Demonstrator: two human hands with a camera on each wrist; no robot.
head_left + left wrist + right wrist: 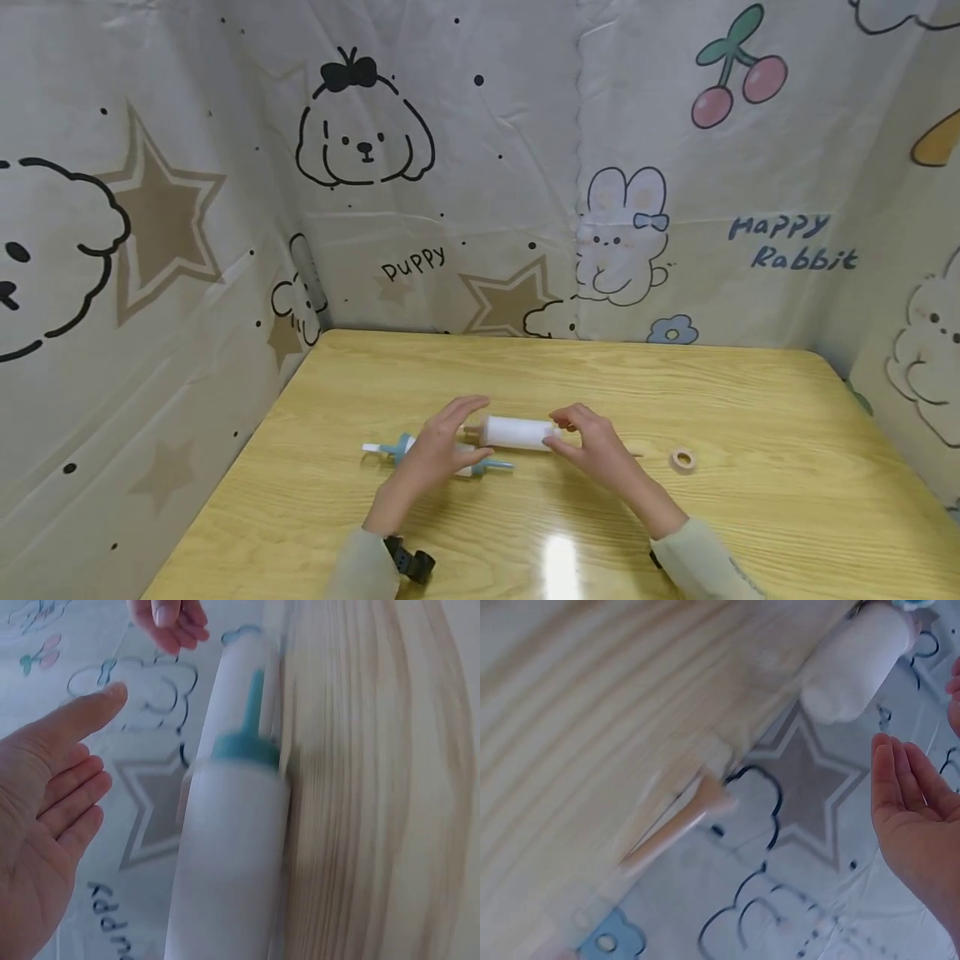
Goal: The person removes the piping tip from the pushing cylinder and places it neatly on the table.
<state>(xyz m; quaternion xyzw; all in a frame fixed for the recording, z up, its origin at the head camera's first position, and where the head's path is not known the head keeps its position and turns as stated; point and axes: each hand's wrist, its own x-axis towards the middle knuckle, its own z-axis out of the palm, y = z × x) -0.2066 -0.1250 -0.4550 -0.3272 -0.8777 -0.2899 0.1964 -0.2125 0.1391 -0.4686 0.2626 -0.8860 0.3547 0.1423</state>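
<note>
Two white roller-shaped cylinders lie on the table. One, with a teal cap and thin teal rod (246, 742), sits under my left hand (435, 454), which partly hides it in the head view. In the left wrist view the left fingers are spread apart from it. Behind lies the second white cylinder (517, 433), with a tan end on its left. My right hand (600, 446) curves loosely near its right end; contact is unclear in the head view. In the right wrist view the fingers are clear of the white body (855, 667), and a tan flared rod (682, 825) shows.
A small beige ring-shaped roll, like tape (682, 461), lies right of the right hand. The wooden table (750, 400) meets a printed curtain (510, 167) at its back and sides. A black wrist camera (411, 562) is strapped on the left wrist.
</note>
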